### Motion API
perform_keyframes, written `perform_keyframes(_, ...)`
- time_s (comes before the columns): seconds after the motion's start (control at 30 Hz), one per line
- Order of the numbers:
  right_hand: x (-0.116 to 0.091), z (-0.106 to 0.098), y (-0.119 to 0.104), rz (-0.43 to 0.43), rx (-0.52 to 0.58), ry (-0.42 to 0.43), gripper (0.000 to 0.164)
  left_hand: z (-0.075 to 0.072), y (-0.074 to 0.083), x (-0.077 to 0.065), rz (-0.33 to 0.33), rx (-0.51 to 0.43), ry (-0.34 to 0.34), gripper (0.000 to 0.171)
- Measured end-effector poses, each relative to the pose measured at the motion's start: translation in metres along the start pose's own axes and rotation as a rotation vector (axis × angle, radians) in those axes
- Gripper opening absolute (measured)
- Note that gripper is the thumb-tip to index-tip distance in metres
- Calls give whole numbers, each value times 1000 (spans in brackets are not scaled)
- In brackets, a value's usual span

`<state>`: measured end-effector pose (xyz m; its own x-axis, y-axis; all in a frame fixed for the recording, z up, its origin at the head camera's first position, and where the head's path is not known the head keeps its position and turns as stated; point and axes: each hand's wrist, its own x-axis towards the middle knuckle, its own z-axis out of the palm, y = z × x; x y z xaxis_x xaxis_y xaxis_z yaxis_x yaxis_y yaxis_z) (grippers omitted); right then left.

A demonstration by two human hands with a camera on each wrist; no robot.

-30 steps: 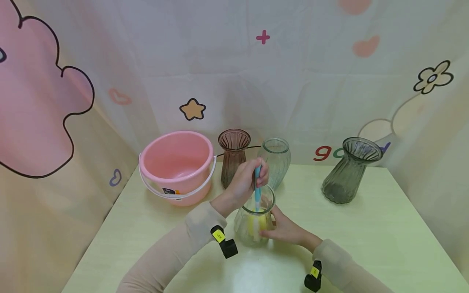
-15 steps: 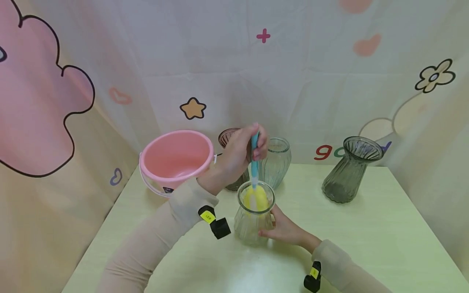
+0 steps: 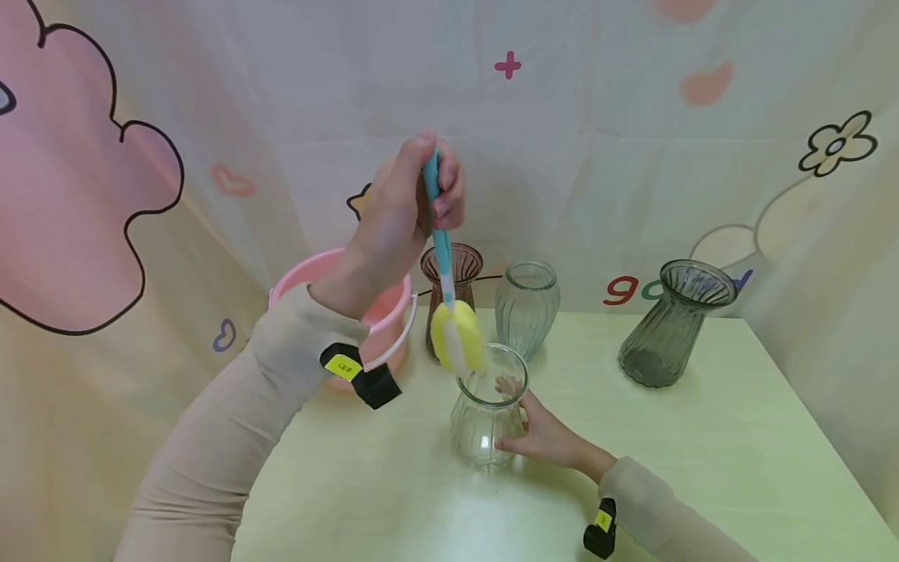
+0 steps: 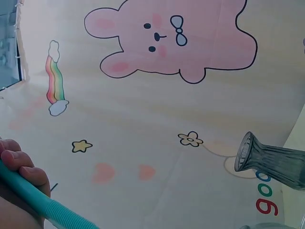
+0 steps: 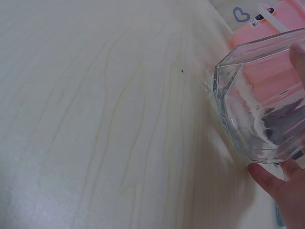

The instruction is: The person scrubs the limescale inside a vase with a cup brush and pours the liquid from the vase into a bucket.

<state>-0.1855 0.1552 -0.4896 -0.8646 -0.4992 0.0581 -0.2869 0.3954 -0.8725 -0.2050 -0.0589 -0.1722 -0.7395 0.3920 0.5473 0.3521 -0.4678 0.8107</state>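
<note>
My left hand [image 3: 403, 195] is raised, gripping the turquoise handle of a sponge brush [image 3: 442, 250]. The brush's yellow sponge head [image 3: 452, 332] points down, its lower end overlapping the left rim of a clear ribbed glass vase [image 3: 472, 433]; I cannot tell if they touch. My right hand [image 3: 551, 435] holds that vase upright on the table by its right side, thumb in front and fingers behind. The left wrist view shows the ridged handle [image 4: 66, 215] in the curled fingers [image 4: 35, 176]. Much of the right hand lies outside the right wrist view.
A pink bucket [image 3: 396, 343] with a white handle stands at the left, partly hidden by the left arm. Behind are a brownish-pink vase [image 3: 460, 269] and a pale blue-green vase [image 3: 528, 312]. A dark grey vase [image 3: 660, 343] stands at the right. A printed curtain [image 3: 597, 172] backs the table.
My left hand has lifted the sponge brush up out of the clear vase and moved it leftward. The right hand and the vase have stayed in place.
</note>
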Motion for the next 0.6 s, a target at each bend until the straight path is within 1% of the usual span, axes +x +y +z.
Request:
perform_keyframes(0.13, -4, -2, -18, 1, 22, -3, 90, -5, 3, 0, -67, 38, 75, 38)
perform_keyframes(0.23, -6, -4, -28, 6, 27, -12, 89, -11, 0, 1, -94, 59, 138, 39)
perform_keyframes(0.4, -5, -4, -28, -2, 43, -15, 89, -23, 2, 4, -115, 56, 233, 40)
perform_keyframes(0.5, -5, -3, -27, -7, 46, -12, 89, -28, 5, 5, -138, 74, 253, 40)
perform_keyframes(0.6, -5, -3, -27, -2, 36, -5, 89, -34, -2, 3, -185, 167, 243, 40)
